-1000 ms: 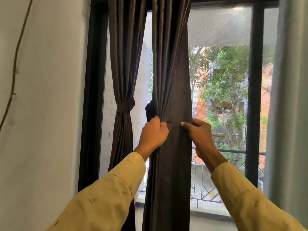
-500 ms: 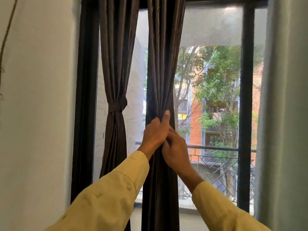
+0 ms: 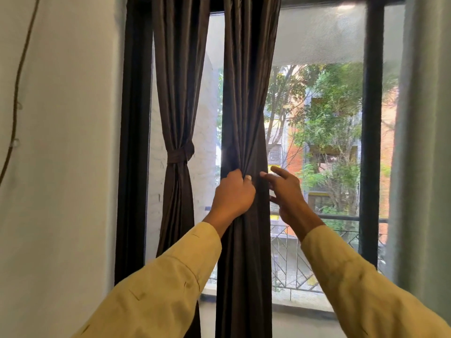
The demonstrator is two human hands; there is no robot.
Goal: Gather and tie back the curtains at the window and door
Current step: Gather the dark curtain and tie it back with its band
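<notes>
my left hand [image 3: 231,193] grips the bunched middle curtain [image 3: 246,106]; right hand [image 3: 285,191] spread wide just right of it, holding nothing. tied curtain [image 3: 179,106] hangs to its left.

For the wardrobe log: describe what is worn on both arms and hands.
Both arms wear long, loose sleeves of pale mustard-yellow woven cloth, left sleeve and right sleeve, creased, ending in plain cuffs at the wrists. The left hand and right hand are bare: no gloves, rings or watch visible.
</notes>
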